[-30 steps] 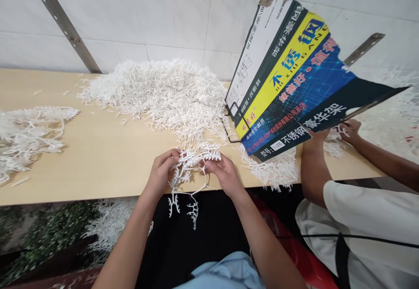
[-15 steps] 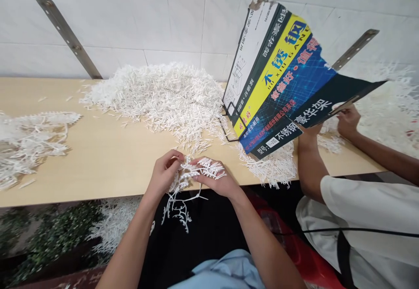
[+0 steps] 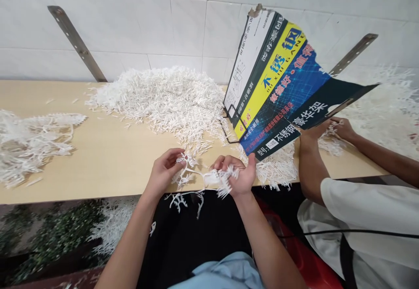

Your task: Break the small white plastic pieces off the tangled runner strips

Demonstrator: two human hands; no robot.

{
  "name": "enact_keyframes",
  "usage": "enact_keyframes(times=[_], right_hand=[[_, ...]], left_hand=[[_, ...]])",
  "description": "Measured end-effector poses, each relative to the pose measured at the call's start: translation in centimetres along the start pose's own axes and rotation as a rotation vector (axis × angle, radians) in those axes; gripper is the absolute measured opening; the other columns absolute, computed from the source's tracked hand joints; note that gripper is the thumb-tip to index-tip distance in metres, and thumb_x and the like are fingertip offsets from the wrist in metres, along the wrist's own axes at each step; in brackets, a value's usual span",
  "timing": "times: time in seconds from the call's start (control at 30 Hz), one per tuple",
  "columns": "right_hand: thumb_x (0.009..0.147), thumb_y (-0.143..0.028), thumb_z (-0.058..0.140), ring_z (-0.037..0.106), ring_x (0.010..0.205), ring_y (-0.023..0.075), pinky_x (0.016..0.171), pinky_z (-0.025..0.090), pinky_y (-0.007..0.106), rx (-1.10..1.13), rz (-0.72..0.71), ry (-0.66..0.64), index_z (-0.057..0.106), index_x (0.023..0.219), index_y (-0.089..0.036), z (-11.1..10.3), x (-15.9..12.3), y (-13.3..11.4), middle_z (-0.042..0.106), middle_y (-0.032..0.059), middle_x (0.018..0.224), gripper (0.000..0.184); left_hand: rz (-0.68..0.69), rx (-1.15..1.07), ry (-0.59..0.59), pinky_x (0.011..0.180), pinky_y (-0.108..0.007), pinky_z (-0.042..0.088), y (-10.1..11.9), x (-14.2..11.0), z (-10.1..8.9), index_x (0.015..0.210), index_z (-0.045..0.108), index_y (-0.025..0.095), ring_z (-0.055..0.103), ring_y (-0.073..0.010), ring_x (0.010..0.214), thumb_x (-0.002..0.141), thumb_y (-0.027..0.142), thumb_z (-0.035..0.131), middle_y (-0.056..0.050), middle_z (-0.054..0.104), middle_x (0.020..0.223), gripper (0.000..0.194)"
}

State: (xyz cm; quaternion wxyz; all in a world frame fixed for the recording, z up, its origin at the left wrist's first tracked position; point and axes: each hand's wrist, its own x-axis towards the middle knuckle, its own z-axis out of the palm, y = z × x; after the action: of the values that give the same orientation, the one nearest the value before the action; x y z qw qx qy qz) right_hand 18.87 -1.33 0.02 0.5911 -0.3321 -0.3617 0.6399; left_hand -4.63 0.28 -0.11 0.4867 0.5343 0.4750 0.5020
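Observation:
My left hand (image 3: 165,171) pinches one side of a white branched plastic sprue (image 3: 188,171) between thumb and fingers, over the table's front edge. Thin stems and twigs of it dangle below the edge. My right hand (image 3: 244,177) is turned palm up, thumb held apart and fingers curled. A cluster of small white plastic pieces (image 3: 224,177) lies across its fingers and palm, beside the sprue; whether the cluster is still joined to it I cannot tell. Just beyond both hands spreads a large heap of loose white plastic pieces (image 3: 163,99).
Tangled white sprues (image 3: 36,145) lie at the left on the table (image 3: 111,162). A printed cardboard sheet (image 3: 275,88) stands upright in a black wire holder (image 3: 231,140), with more white pieces (image 3: 278,171) at its foot. Behind it, another person's hands (image 3: 342,129) handle white pieces.
My right hand has turned from gripping the sprue to palm up, and has moved slightly right with white pieces on it. My left hand keeps its pinch. The view has shifted a little.

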Motion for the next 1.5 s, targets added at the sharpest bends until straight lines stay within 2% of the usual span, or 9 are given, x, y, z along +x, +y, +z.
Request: enact_keyframes(times=[0.1,0.27,0.4,0.63,0.87,1.0,1.2,1.37,1.5], right_hand=[[0.089,-0.082,0.040,0.067,0.067,0.0224,0.068,0.055,0.037,-0.130,0.064,-0.026,0.055,0.055,-0.020,0.6,0.7,0.0,0.069,0.0095,0.076,0.073],[0.088,-0.046,0.071,0.068,0.068,0.0171,0.065,0.052,0.029,-0.569,0.104,-0.156,0.072,0.108,-0.021,2.4,2.3,-0.4,0.076,0.0049,0.089,0.032],[0.090,-0.039,0.071,0.068,0.089,0.0194,0.074,0.051,0.029,-0.836,-0.099,-0.338,0.078,0.108,-0.023,3.2,4.1,-0.9,0.076,0.0051,0.102,0.024],[0.092,-0.036,0.068,0.063,0.075,0.0167,0.067,0.045,0.027,-0.861,-0.101,-0.430,0.078,0.092,-0.020,2.5,5.5,0.3,0.073,0.0022,0.083,0.018],[0.086,-0.023,0.065,0.056,0.064,0.0134,0.058,0.040,0.025,-0.836,-0.147,-0.281,0.073,0.078,-0.019,2.7,5.0,0.7,0.066,0.0006,0.072,0.012],[0.085,-0.027,0.069,0.047,0.053,0.0107,0.049,0.034,0.023,-0.720,-0.031,-0.235,0.072,0.081,-0.019,1.9,5.5,1.0,0.057,-0.0024,0.062,0.009],[0.094,-0.040,0.060,0.037,0.044,0.0088,0.041,0.029,0.023,-0.446,-0.096,0.063,0.065,0.086,-0.022,1.1,6.8,1.4,0.050,-0.0041,0.063,0.021],[0.097,-0.034,0.062,0.061,0.075,0.0148,0.062,0.049,0.027,-0.948,-0.317,-0.087,0.070,0.125,-0.024,2.9,5.5,1.0,0.069,0.0091,0.119,0.031],[0.099,-0.039,0.061,0.065,0.080,0.0173,0.069,0.050,0.029,-0.950,-0.251,-0.354,0.077,0.110,-0.023,3.1,4.9,0.7,0.074,0.0056,0.100,0.025]], left_hand=[[-0.021,-0.021,0.025,0.085,-0.029,0.053,-0.4,0.0,-0.1,0.109,0.073,0.019,0.067,-0.0212,0.100,0.079,0.040,0.082,-0.008,0.073,0.106,0.039],[-0.009,0.039,-0.020,0.074,-0.026,0.049,-0.5,-0.1,0.1,0.106,0.074,0.019,0.064,-0.0184,0.087,0.082,0.042,0.079,-0.006,0.072,0.099,0.034],[-0.005,0.045,-0.071,0.074,-0.027,0.049,-0.2,-0.1,0.1,0.107,0.073,0.019,0.064,-0.0182,0.085,0.086,0.042,0.075,-0.006,0.073,0.099,0.032],[-0.023,0.192,-0.098,0.075,-0.027,0.049,0.7,-0.1,0.5,0.100,0.074,0.017,0.066,-0.0196,0.083,0.086,0.048,0.073,-0.005,0.074,0.091,0.034],[-0.002,0.263,-0.213,0.074,-0.026,0.045,1.4,0.1,1.1,0.091,0.074,0.017,0.064,-0.0194,0.082,0.096,0.048,0.060,-0.002,0.073,0.086,0.035],[-0.010,0.331,-0.249,0.060,-0.024,0.034,1.1,0.2,1.0,0.070,0.060,0.017,0.047,-0.0126,0.062,0.098,0.047,0.056,0.003,0.052,0.063,0.041],[-0.002,0.333,-0.248,0.060,-0.025,0.031,1.0,-0.2,0.5,0.070,0.056,0.017,0.045,-0.0129,0.064,0.097,0.043,0.057,0.003,0.050,0.065,0.037],[-0.023,0.276,-0.146,0.060,-0.025,0.033,0.9,0.0,0.7,0.076,0.060,0.018,0.043,-0.0124,0.064,0.098,0.045,0.055,0.004,0.048,0.066,0.035],[-0.001,0.307,-0.119,0.061,-0.024,0.033,0.7,0.3,0.8,0.076,0.060,0.018,0.043,-0.0122,0.064,0.098,0.046,0.055,0.004,0.047,0.066,0.036]])
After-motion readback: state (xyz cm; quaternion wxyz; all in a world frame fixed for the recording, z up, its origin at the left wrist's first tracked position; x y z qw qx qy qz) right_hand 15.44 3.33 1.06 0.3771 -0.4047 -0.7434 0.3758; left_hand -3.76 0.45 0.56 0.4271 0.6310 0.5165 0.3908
